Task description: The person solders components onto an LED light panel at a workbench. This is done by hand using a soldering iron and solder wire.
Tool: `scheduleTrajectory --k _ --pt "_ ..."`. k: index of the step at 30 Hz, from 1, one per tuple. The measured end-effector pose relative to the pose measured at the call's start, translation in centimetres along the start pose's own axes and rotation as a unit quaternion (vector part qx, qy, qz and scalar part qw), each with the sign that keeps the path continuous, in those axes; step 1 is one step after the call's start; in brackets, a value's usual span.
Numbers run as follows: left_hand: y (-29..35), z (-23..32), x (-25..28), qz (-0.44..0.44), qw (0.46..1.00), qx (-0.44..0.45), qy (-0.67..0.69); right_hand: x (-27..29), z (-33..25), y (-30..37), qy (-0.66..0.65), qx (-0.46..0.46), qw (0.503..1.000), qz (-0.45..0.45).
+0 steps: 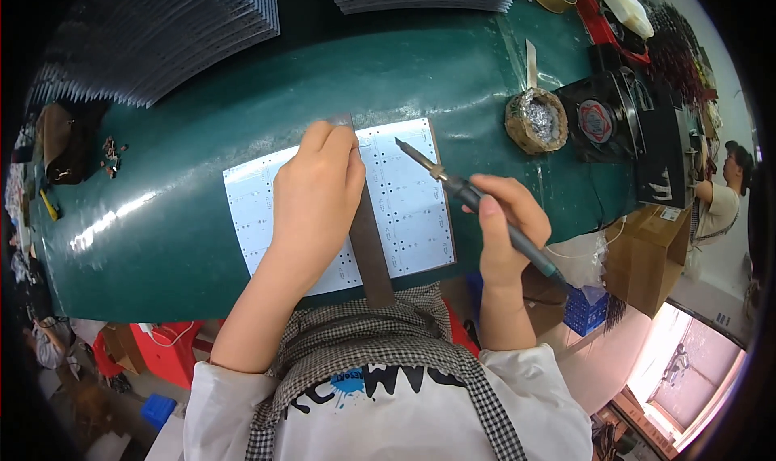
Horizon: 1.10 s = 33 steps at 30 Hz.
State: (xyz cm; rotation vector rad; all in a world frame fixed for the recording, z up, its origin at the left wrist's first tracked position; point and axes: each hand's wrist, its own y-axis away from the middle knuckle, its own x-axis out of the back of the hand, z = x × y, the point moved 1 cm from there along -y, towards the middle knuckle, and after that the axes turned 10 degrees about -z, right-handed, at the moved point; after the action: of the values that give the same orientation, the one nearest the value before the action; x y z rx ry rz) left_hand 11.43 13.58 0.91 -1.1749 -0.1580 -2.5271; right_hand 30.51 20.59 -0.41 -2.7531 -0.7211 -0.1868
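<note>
A white rectangular circuit board (412,194) lies on the green table (202,137). A grey metal bar (368,243) runs across it from near edge to far edge. My left hand (317,194) presses flat on the board and the bar, fingers together. My right hand (505,226) grips a soldering iron (461,188) like a pen. Its tip hangs just above the board's far right part.
A round holder with silvery wool (537,120) and a small black fan (602,121) stand at the right. Stacks of white boards (162,32) fill the far edge. Small parts (109,155) lie at the left. Another person (723,194) sits far right.
</note>
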Motion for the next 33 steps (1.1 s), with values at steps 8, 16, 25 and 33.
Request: scheduleTrajectory --k 8,16,25,33 --pt "-0.2 -0.4 -0.9 0.01 0.998 -0.021 -0.065 -1.5 0.0 -1.3 0.08 0.015 0.996 -0.046" --pt "-0.5 -0.4 -1.2 -0.002 0.993 -0.024 -0.111 -2.1 0.1 -1.6 0.082 0.024 0.994 -0.068" --pt "-0.7 -0.2 -1.1 0.0 0.994 -0.041 -0.104 -1.9 -0.2 -1.5 0.09 0.028 0.993 -0.078" --pt "-0.7 0.0 -0.1 -0.017 0.988 -0.061 -0.144 -1.4 -0.6 -1.1 0.093 0.036 0.992 -0.072"
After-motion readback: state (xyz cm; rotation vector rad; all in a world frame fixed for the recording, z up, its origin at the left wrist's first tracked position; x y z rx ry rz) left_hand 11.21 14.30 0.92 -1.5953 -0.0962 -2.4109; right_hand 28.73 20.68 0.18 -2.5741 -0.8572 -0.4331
